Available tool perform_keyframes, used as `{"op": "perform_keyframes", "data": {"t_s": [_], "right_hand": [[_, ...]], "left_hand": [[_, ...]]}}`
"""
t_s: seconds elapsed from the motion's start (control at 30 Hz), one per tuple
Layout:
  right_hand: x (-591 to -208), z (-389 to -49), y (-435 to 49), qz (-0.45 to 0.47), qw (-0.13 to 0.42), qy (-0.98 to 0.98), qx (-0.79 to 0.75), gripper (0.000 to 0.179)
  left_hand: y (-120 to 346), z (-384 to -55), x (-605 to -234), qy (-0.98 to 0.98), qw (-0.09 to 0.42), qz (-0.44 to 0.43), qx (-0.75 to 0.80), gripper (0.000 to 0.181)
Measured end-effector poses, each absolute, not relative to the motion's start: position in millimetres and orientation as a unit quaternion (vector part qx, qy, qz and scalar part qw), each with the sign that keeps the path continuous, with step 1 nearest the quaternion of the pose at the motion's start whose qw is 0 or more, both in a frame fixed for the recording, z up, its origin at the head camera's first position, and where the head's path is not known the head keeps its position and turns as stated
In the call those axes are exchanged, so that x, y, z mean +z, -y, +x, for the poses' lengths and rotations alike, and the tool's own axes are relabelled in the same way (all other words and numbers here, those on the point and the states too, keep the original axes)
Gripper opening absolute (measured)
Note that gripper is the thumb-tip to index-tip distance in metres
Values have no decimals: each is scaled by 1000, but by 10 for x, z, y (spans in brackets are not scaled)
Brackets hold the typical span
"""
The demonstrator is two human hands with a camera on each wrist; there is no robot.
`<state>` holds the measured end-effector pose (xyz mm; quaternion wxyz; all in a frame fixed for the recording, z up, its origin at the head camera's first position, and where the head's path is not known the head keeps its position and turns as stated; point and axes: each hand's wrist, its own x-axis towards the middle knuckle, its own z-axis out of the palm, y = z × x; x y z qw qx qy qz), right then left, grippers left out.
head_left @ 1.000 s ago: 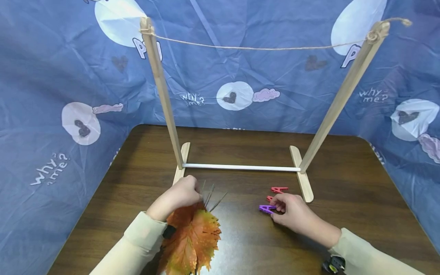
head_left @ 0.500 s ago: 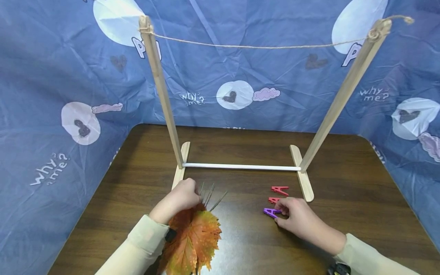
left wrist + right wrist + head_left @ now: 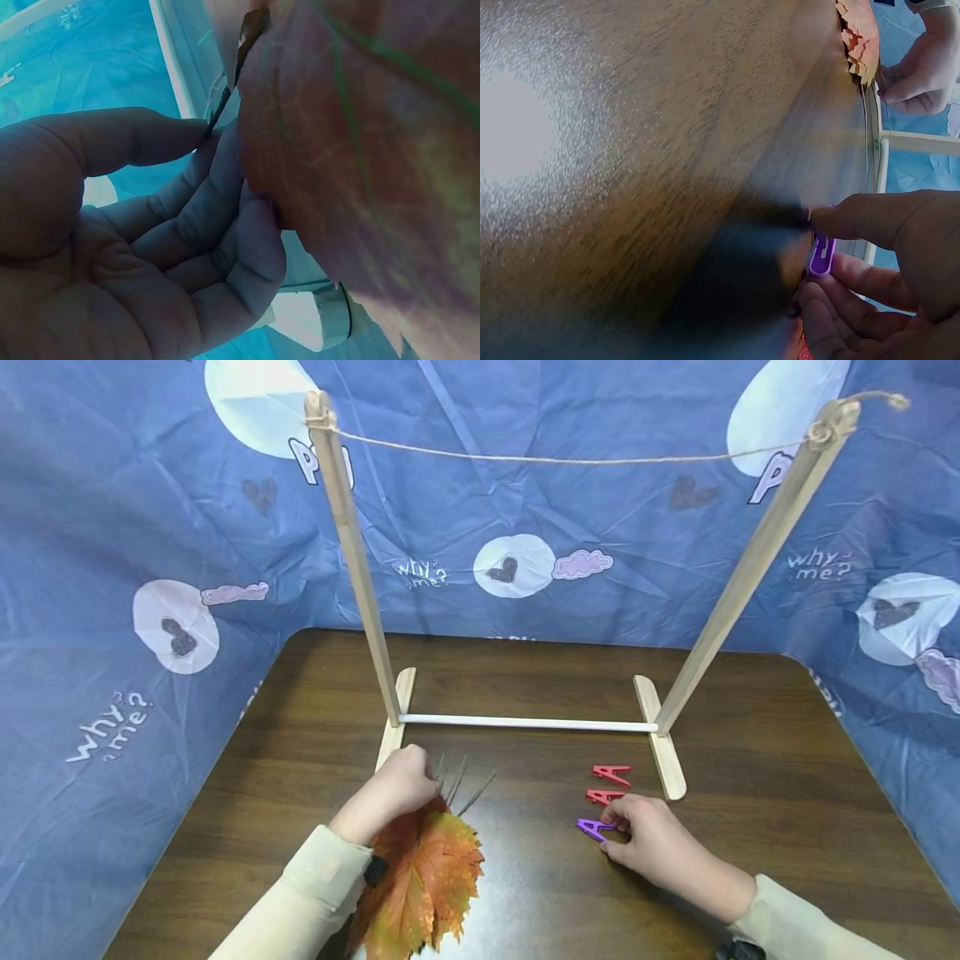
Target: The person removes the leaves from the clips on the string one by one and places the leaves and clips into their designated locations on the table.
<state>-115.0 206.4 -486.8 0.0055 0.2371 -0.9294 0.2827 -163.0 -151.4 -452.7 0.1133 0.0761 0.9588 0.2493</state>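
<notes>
My left hand [image 3: 397,783] is over the stem end of a pile of orange and red autumn leaves [image 3: 431,881] on the table. In the left wrist view, thumb and forefinger pinch one thin dark stem [image 3: 218,112] beside a large leaf [image 3: 322,150]. Several other stems stick out past the hand. My right hand [image 3: 660,842] pinches a purple clothespin [image 3: 592,829] between thumb and finger, low over the tabletop. In the right wrist view the purple clothespin [image 3: 822,256] shows between the fingertips. Two red clothespins [image 3: 611,773] lie just beyond it.
Behind the hands stands a wooden frame with a left post [image 3: 352,552], a right post [image 3: 757,568] and a white crossbar [image 3: 525,722]. A twine line [image 3: 540,460] is strung between the post tops. A blue printed cloth [image 3: 637,527] hangs around the brown table [image 3: 525,677].
My right hand has drawn slightly toward me and to the right, and the purple clothespin has shifted with it. The left hand keeps its place at the stems.
</notes>
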Motion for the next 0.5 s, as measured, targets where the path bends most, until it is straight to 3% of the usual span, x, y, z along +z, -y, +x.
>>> {"op": "perform_keyframes", "data": {"t_s": [0.5], "right_hand": [[-4840,-1150,-2059,242,-4,929,279,27]], "left_hand": [[1528,-1623,-4578,-959,91,69,260,45]]}}
